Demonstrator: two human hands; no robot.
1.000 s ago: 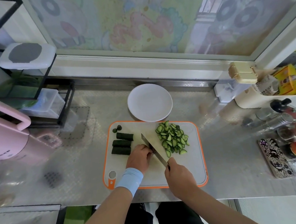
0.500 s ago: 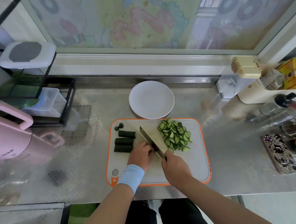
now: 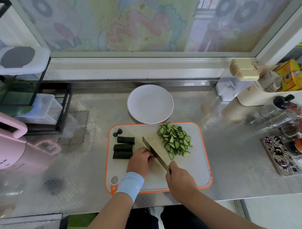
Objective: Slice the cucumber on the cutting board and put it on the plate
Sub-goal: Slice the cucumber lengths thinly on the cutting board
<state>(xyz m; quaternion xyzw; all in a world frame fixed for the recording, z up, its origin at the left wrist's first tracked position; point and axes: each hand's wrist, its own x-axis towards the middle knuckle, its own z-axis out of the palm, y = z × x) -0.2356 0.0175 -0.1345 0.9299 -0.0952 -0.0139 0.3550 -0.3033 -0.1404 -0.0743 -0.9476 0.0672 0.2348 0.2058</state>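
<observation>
R hand (image 3: 181,181) w/ knife (image 3: 155,152) has pulled back a bit toward near edge of board (image 3: 199,164) vs 0.5 s ago; cuke unmoved. R hand grips handle, blade angled across board centre. L hand (image 3: 140,161) curled against blade's left side; can't tell what's under it. Slices (image 3: 175,141) piled right of blade, 3 chunks (image 3: 124,148) left of it, plate (image 3: 150,103) just behind board.
</observation>
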